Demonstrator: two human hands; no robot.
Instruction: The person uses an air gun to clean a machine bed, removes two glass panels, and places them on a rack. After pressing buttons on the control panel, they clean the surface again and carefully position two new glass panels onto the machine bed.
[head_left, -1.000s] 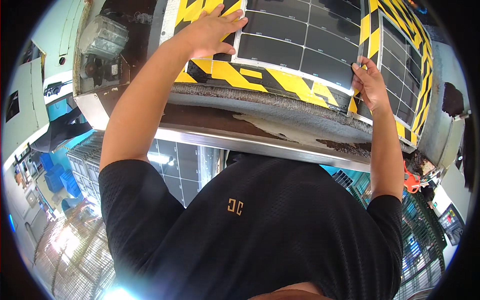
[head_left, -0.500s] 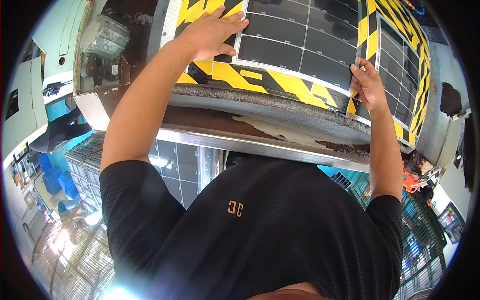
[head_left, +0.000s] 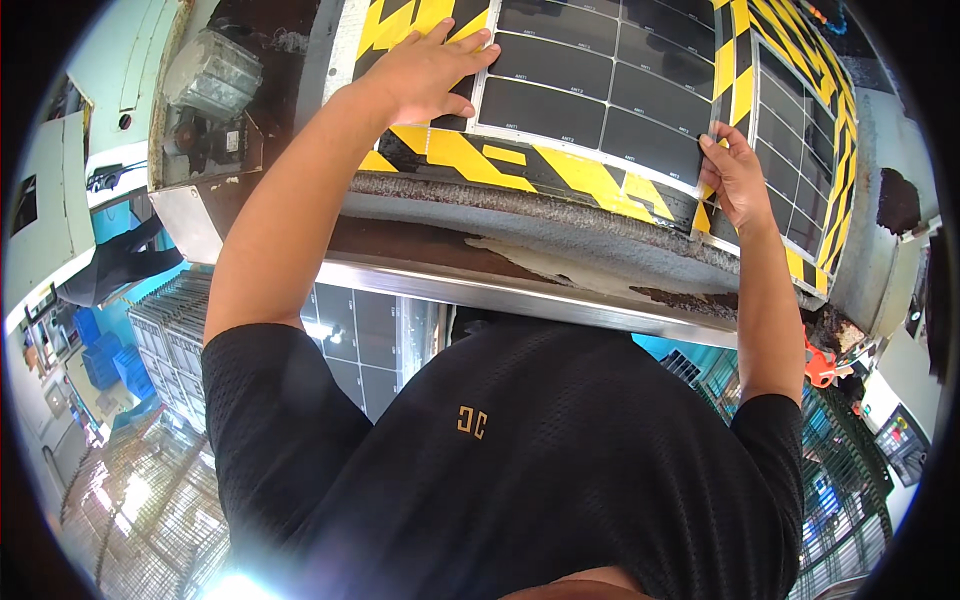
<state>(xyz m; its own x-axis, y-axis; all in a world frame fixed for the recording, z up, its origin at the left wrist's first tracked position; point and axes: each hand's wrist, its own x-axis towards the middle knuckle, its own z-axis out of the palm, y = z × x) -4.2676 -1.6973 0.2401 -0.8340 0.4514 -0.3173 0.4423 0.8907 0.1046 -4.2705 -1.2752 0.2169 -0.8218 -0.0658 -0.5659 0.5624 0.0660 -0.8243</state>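
Note:
A dark sheet (head_left: 555, 112), divided by white lines into black rectangles, lies on a bed edged with yellow-and-black striped tape (head_left: 480, 165). My left hand (head_left: 425, 78) rests at the sheet's left edge, fingers spread over the tape and fingertips reaching the white border. At the near right corner, my right hand (head_left: 735, 178) has its thumb and fingers closed on the sheet's edge. Beyond it lies a second dark gridded sheet (head_left: 795, 140), inside the striped tape on the right. The undersides of my fingers are hidden.
A metal rail (head_left: 520, 298) runs along the bed's front edge, close to my body. A grey motor-like block (head_left: 213, 82) stands at the left. Below the rail is another gridded panel (head_left: 365, 340). Stacked racks (head_left: 165, 335) and blue bins (head_left: 103, 358) are at lower left; a wire rack (head_left: 835, 470) is at lower right.

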